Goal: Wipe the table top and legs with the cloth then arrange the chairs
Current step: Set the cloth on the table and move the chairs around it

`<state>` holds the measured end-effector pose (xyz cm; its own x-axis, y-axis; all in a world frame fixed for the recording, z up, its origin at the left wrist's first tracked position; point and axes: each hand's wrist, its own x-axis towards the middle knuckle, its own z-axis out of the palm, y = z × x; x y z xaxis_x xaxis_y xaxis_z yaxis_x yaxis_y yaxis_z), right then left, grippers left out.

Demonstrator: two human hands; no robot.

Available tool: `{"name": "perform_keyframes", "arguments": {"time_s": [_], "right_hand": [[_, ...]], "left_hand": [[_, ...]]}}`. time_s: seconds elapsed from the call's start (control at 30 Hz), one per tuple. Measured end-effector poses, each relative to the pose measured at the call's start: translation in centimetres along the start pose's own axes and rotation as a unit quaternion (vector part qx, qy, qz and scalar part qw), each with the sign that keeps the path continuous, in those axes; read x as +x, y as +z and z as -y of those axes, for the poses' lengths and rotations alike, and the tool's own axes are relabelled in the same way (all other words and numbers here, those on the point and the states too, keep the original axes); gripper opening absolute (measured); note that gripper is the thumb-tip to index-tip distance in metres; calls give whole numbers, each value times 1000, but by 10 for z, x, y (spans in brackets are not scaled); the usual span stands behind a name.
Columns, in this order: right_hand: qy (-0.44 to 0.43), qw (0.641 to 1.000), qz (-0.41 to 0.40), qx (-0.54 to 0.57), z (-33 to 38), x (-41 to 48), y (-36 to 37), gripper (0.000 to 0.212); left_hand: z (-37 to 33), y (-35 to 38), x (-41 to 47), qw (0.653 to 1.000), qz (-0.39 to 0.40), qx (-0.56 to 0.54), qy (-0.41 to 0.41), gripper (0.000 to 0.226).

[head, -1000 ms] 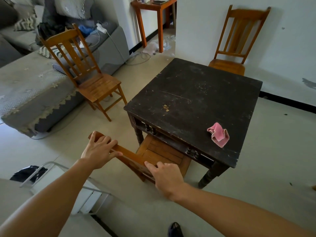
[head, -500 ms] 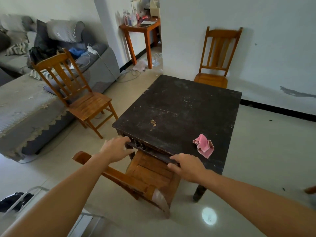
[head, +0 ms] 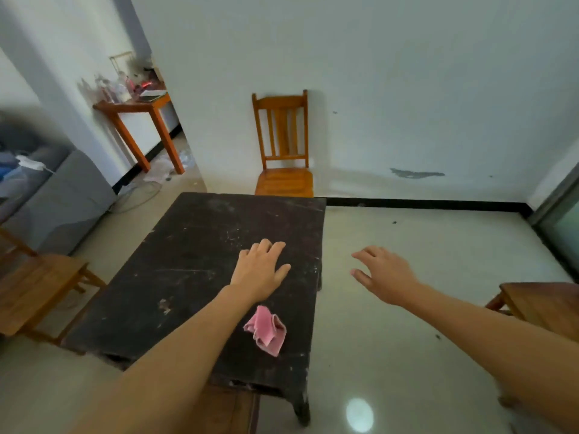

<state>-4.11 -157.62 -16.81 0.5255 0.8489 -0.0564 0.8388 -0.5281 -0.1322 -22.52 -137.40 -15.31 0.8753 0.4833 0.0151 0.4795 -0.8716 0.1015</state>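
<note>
Left hand (head: 260, 270): palm down over the right half of the table (head: 188, 261), fingers straight and lightly spread, thumb out to the right, holding nothing; whether the palm rests on the top or hangs just above it cannot be told. Right hand (head: 383, 275): in the air beyond the table's right edge, over the floor, palm down, fingers loosely spread and a little bent, holding nothing. Cloth (head: 266, 330): pink, crumpled and folded on itself, lying on the table top near the near right corner, just beside the left forearm and apart from both hands; its long axis runs diagonally from far left to near right. Table: dark, worn, scuffed top, lengthwise away from the viewer toward the wall. Chair at the wall (head: 283, 145): upright, back against the wall, seat facing the table's far edge. Chair on the left (head: 37, 286): seat just beside the table's left side. Chair on the right (head: 545, 305): seat only in view, well apart from the table. Chair under the near edge (head: 232, 408): partly tucked beneath the top.
</note>
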Motion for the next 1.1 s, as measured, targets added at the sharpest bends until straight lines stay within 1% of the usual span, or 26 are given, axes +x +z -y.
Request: {"name": "perform_keyframes", "arguments": {"time_s": [0.2, 0.3, 0.43, 0.63, 0.7, 0.77, 0.87, 1.0, 1.1], "right_hand": [[55, 998, -20, -15, -136, 45, -24, 50], [77, 997, -15, -18, -185, 64, -31, 50], [105, 994, -35, -16, -243, 99, -34, 49], [165, 984, -52, -40, -352, 174, -39, 50], [210, 976, -51, -37, -393, 196, -47, 51], [243, 968, -47, -35, -420, 203, -53, 52], [306, 949, -70, -28, -470, 216, -67, 52], [378, 922, -83, -16, -536, 203, -66, 51], [451, 889, -81, -9, -593, 190, -62, 52]], "left_hand": [[-76, 6, 115, 999, 9, -21, 32, 57], [-110, 11, 163, 997, 23, -30, 66, 54], [-141, 18, 242, 993, 23, -39, 107, 51], [-188, 38, 398, 985, 8, -21, 173, 53], [-209, 41, 455, 980, 20, -13, 197, 54], [-227, 38, 491, 974, 30, -5, 223, 54], [-272, 32, 571, 957, 31, 14, 289, 53], [-357, 41, 643, 928, 48, -8, 368, 54], [-429, 61, 682, 898, 60, -17, 436, 54]]}}
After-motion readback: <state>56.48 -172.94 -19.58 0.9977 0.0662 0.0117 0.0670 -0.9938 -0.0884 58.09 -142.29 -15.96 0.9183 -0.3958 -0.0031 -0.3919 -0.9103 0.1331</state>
